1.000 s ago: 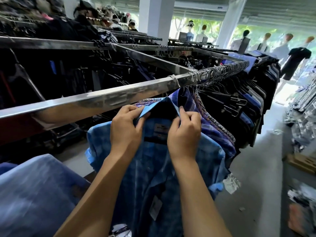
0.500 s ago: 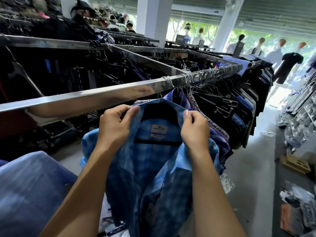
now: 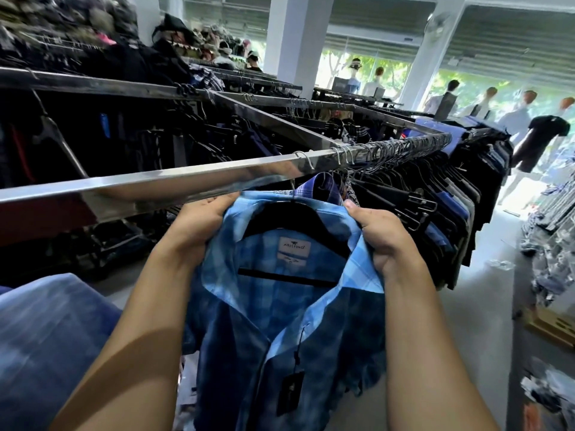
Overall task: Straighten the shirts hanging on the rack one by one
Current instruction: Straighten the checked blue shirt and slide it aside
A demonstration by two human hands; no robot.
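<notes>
blue plaid shirt (image 3: 280, 331) on black hanger (image 3: 298, 219) under rack rail (image 3: 193, 178), collar spread wider than before, left hand (image 3: 194, 225) and right hand (image 3: 379, 237) now lower, each gripping a collar side

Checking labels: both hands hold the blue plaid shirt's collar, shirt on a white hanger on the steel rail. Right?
Wrong: the hanger is black, not white, per the head view. The left hand and right hand hold the collar of the blue plaid shirt, and it hangs on the steel rail.
</notes>
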